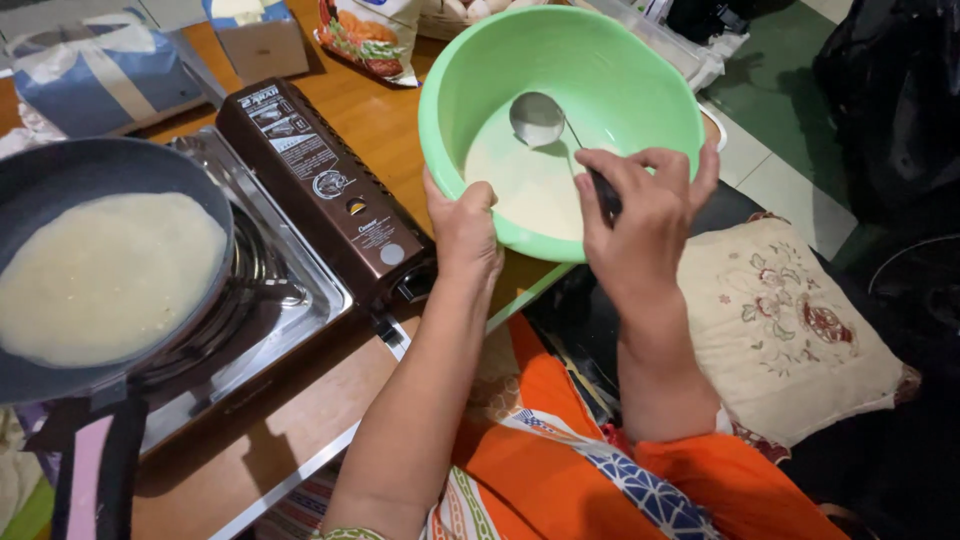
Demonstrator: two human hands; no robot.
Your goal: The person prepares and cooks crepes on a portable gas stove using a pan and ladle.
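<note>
Nearest: orange patterned cloth (560, 470) over the lap, both forearms reaching forward across it. An embroidered cream cushion (785, 335) lies just to the right.

Left hand (462, 228) grips the near rim of a green plastic bowl (610, 60), thumb hooked over the edge, tipping the bowl toward the person. Right hand (640, 215) is closed around the dark handle of a metal ladle (538, 118); the ladle's cup sits at the far edge of the pale batter (525, 185) pooled in the bowl's low side.

Bowl rests at the edge of a wooden table (370, 110). To the left, a brown portable gas stove (320, 180) carries a dark frying pan (60, 170) with a round of pale batter spread (105, 275) across it.

Further back: a printed food packet (370, 35) and a small cardboard box (258, 40).
</note>
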